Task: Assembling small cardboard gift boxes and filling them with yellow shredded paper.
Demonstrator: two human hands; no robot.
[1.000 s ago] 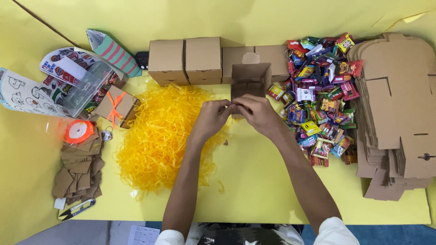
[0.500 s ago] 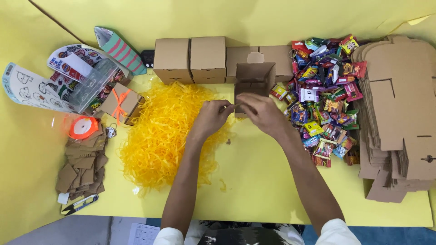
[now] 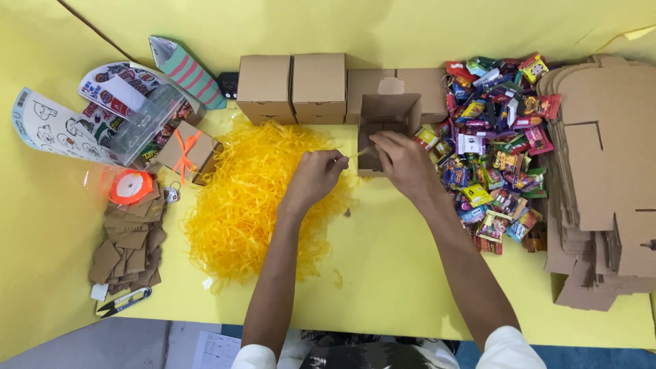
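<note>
An open brown cardboard box (image 3: 388,113) stands on the yellow table (image 3: 396,253), its lid flap raised toward the back. My right hand (image 3: 403,158) rests on the box's front edge, fingers pinched on a strand of yellow paper shred. My left hand (image 3: 318,172) is just left of the box, over the heap of yellow paper shred (image 3: 249,198), fingers pinched together near the same strand. The box's front wall is hidden behind my right hand.
Closed cardboard boxes (image 3: 294,87) line the back. A pile of wrapped candies (image 3: 499,147) lies right of the box, flat box blanks (image 3: 608,178) farther right. At left: a ribbon-tied box (image 3: 186,152), orange ribbon spool (image 3: 130,186), brown tags (image 3: 130,242), sticker sheets (image 3: 61,126), scissors (image 3: 123,301).
My hands have drawn slightly apart at the box's front edge; the left one has shifted left over the shred. The view has moved a little.
</note>
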